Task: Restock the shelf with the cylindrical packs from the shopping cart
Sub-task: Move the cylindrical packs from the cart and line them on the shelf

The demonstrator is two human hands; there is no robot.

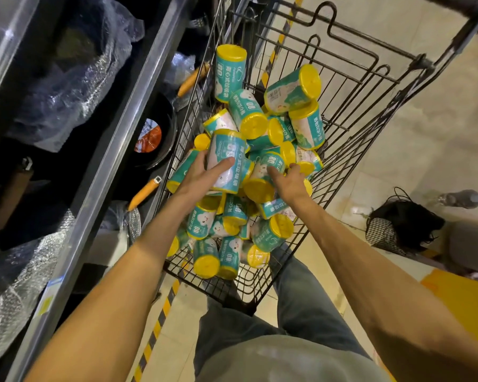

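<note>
Pale floor tiles [425, 139] spread out under a black wire shopping cart [351, 125], with a yellow-and-black hazard stripe [160, 312] running along the foot of a grey metal shelf [100, 172] on the left, where bubble-wrapped goods [75, 75] and pans with orange handles [144, 193] sit. Both bare arms reach forward and down into the cart. Left hand [202, 175] is wrapped round a teal pack [226, 161], thumb across its front, fingers curled behind, lifting it clear above the heap; that pack stands nearly upright, long axis running away from the camera, yellow-rimmed end up. Right hand [290, 180] is among the heap with fingers loosely spread, fingertips touching a second pack [262, 175] that lies tilted, its yellow cap facing the camera. Everywhere else the cylindrical packs [232, 224] lie jumbled in the cart basket, pointing all ways. A dark bag [403, 224] sits on the floor at right.
</note>
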